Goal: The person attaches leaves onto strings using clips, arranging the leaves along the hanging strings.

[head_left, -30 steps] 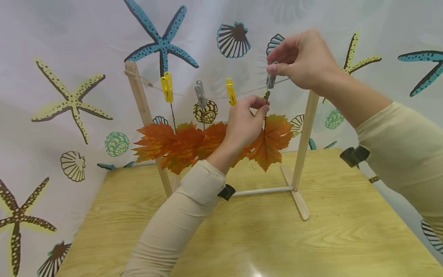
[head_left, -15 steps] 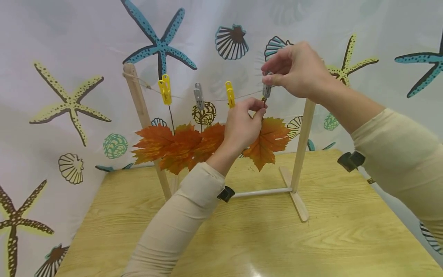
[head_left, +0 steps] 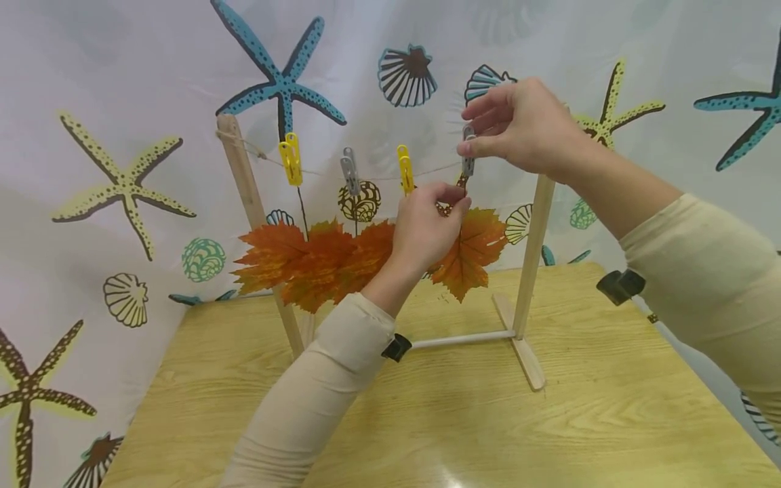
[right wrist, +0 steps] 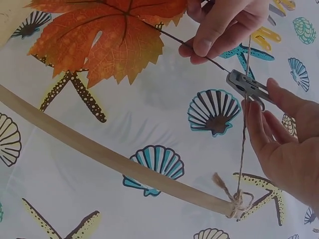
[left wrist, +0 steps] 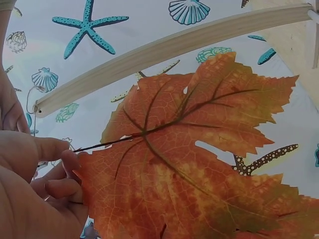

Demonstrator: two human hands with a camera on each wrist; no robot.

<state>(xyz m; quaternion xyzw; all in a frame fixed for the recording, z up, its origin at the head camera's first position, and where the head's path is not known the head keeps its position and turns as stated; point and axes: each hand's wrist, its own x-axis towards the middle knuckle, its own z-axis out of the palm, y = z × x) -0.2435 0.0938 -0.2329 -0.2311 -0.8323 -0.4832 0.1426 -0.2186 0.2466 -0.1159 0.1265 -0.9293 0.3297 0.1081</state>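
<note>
Between thumb and fingers, my left hand (head_left: 430,220) pinches the thin dark stem of an orange maple leaf (head_left: 466,254); the stem shows clearly in the left wrist view, running into the leaf (left wrist: 199,129). Just above, my right hand (head_left: 531,129) pinches a grey clothespin (head_left: 468,156) by its handles. In the right wrist view the clothespin (right wrist: 246,85) sits at the twine (right wrist: 243,139), with the stem's tip at its jaws. Farther left, two yellow clothespins and one grey clothespin (head_left: 350,171) hang on the line, with overlapping orange leaves (head_left: 317,261) below them.
A wooden frame bears the twine, with a left post (head_left: 241,163), a right post (head_left: 533,251) and a white crossbar (head_left: 460,337) low down. It stands on a wood-grain table (head_left: 488,420). Behind hangs a white cloth (head_left: 183,81) printed with starfish and shells.
My right hand has come down and slightly left with the grey clothespin, and the line is lower there. My left hand keeps its pinch on the leaf's stem, shifting only slightly.
</note>
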